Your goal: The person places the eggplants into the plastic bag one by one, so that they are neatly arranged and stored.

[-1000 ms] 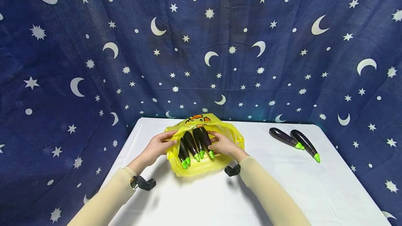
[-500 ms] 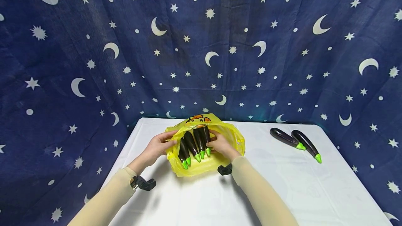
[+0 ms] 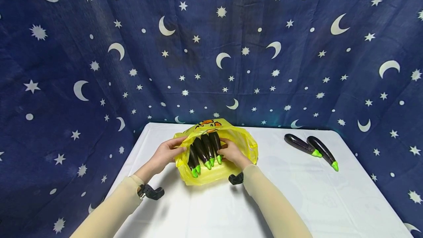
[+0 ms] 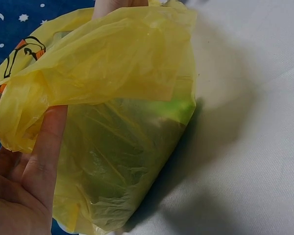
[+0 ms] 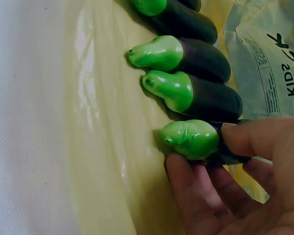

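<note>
A yellow plastic bag [image 3: 214, 172] lies open on the white table [image 3: 297, 194] with several dark eggplants [image 3: 202, 150] side by side in its mouth, green stems toward me. My left hand [image 3: 165, 153] pinches the bag's left rim [image 4: 34, 117] and holds it up. My right hand [image 3: 231, 153] grips the rightmost eggplant [image 5: 201, 142] near its green stem, thumb above and fingers [image 5: 196, 191] below. Three more green-tipped eggplants [image 5: 181, 93] lie beside it in the right wrist view.
Two loose eggplants [image 3: 312, 150] lie on the table at the right, apart from the bag. A dark blue cloth with moons and stars [image 3: 211, 47] hangs behind and around the table. Bare white tabletop lies in front of the bag.
My right hand has slid slightly left and inward on the rightmost eggplant, pushing it closer to the others. The left hand keeps its hold on the bag rim.
</note>
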`<state>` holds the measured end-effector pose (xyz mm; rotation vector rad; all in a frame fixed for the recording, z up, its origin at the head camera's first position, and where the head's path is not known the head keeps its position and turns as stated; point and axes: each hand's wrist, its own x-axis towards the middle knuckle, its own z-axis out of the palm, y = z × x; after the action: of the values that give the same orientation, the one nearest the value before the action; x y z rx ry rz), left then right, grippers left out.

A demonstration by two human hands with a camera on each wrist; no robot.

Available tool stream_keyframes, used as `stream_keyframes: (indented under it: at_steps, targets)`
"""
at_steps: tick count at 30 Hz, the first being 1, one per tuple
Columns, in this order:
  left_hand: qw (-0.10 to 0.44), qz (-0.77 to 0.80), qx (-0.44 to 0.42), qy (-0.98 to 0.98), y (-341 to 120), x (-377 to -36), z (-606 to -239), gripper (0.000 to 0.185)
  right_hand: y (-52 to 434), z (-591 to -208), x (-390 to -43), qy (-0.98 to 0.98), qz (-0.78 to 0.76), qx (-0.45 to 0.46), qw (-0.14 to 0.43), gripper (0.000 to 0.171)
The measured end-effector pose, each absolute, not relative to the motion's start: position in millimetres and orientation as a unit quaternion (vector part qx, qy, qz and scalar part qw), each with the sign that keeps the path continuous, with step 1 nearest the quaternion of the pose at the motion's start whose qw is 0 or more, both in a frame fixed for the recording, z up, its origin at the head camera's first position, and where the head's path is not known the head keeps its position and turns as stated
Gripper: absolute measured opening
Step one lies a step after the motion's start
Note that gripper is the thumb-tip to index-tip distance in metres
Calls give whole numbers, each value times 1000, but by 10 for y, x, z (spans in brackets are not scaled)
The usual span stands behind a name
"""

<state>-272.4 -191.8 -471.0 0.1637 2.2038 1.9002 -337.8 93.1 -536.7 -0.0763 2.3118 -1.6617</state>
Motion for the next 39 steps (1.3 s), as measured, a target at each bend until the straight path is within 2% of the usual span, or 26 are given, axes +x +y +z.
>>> stream_keyframes:
  at_steps: [22,39]
  targets:
    - [111,648,57,751,-1896,-2715,-4714,54,904,-5318,-3314,838,-526,-20,142,63]
    - [112,647,48,753,-1904,-2730,-4728,53,1080,-5178,-3126,865,-475,-115,113,62]
